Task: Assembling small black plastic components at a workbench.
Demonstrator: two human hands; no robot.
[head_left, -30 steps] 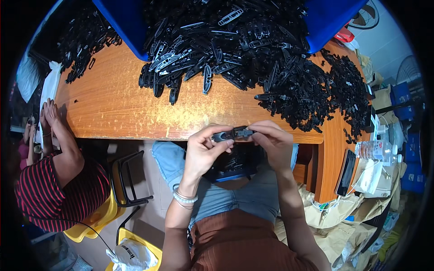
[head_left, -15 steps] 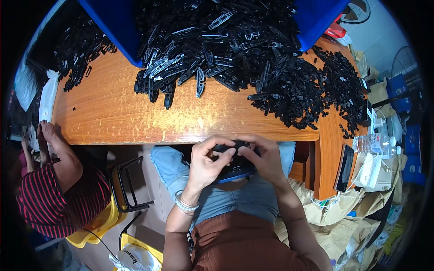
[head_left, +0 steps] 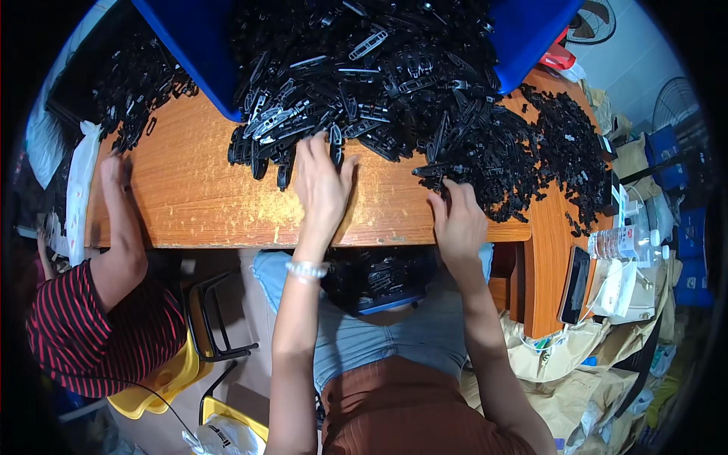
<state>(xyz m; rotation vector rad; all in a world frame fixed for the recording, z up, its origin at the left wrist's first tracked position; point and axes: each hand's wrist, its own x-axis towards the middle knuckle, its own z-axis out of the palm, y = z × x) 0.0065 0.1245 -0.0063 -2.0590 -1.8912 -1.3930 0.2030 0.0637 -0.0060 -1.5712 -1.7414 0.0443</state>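
My left hand (head_left: 322, 182) reaches over the table with its fingers stretched and thumb apart, at the near edge of a heap of long black plastic clips (head_left: 364, 114). Its fingertips touch or nearly touch an elongated oval clip (head_left: 337, 144). Farther right, my right hand (head_left: 460, 220) has thumb and forefinger apart beside a pile of small black plastic pieces (head_left: 493, 171); nothing shows between them. On my lap sits a blue-edged container (head_left: 394, 305) with black pieces (head_left: 379, 273) in it.
A large blue bin (head_left: 193, 64) lies open toward me, clips spilling onto the wooden table (head_left: 205, 205). More small pieces (head_left: 572, 144) cover the right side. A phone (head_left: 575, 284) and plastic bottles (head_left: 626, 243) stand at the right. A co-worker in a striped shirt (head_left: 114, 326) sits at left.
Both hands have parted from close together above my lap and moved forward onto the table, left hand to the clips, right hand to the small pieces. The co-worker's arm has reached farther forward.
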